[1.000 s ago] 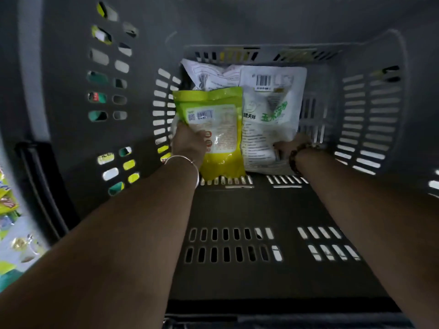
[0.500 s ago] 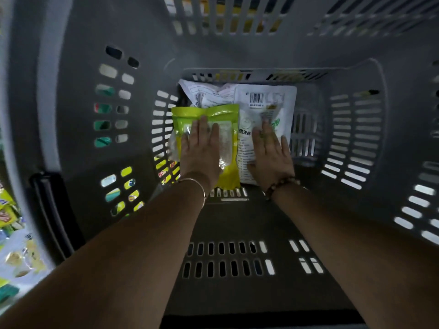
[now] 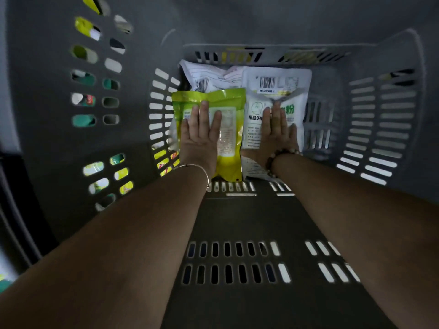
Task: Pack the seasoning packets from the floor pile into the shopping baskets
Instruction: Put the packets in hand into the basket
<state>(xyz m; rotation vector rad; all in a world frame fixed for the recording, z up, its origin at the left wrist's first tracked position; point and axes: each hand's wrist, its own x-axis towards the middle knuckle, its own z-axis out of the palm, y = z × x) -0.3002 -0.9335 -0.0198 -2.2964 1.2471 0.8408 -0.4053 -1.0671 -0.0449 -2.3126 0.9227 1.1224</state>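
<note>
Left hand (image 3: pixel 199 138), right hand (image 3: pixel 276 135) flat on packets (image 3: pixel 230 148).

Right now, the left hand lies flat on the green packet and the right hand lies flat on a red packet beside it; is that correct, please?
Not quite: the packet under the right hand is white, not red. The head view shows the left hand flat on the green packet and the right hand flat on the white packet beside it.

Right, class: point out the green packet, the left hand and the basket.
green packet (image 3: pixel 231 160), head view, lower face.
left hand (image 3: pixel 199 141), head view, back of hand.
basket (image 3: pixel 332 91), head view, bare wall right of packets.
</note>
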